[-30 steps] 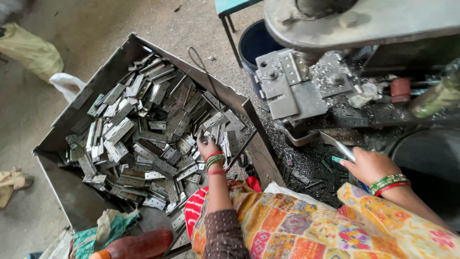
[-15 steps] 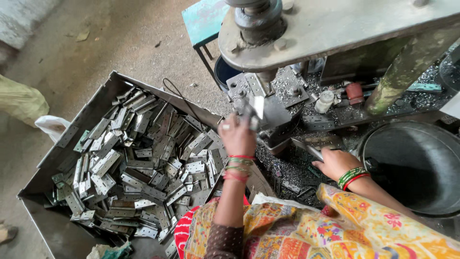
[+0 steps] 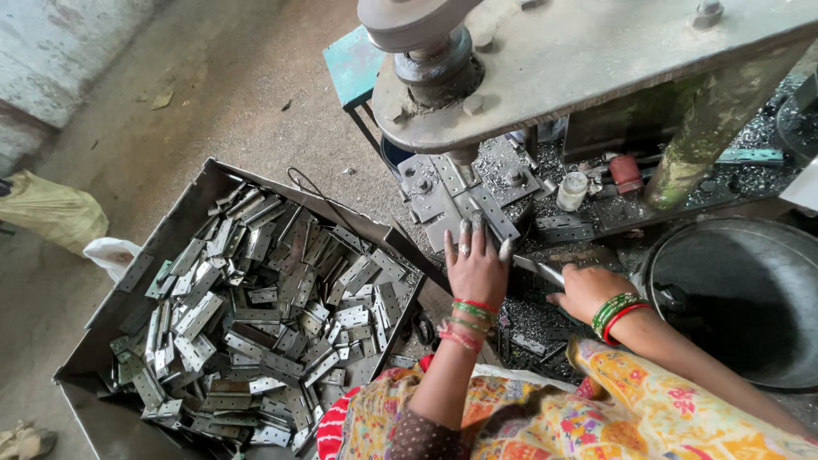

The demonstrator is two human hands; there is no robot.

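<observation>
While the left hand (image 3: 475, 271) lies flat with fingers spread on the grey metal die plate (image 3: 464, 200) under the press head (image 3: 430, 53), gripping nothing, the right hand (image 3: 590, 291) rests on the dark, swarf-strewn bench (image 3: 545, 328) with its grip closed on a flat metal piece (image 3: 538, 269), probably a hinge leaf, though most of it is hidden. The metal tray (image 3: 175, 232) heaped with hinge leaves (image 3: 256, 315) sits just left of the left arm, and a dark round bin (image 3: 750, 294) stands right of the right wrist
</observation>
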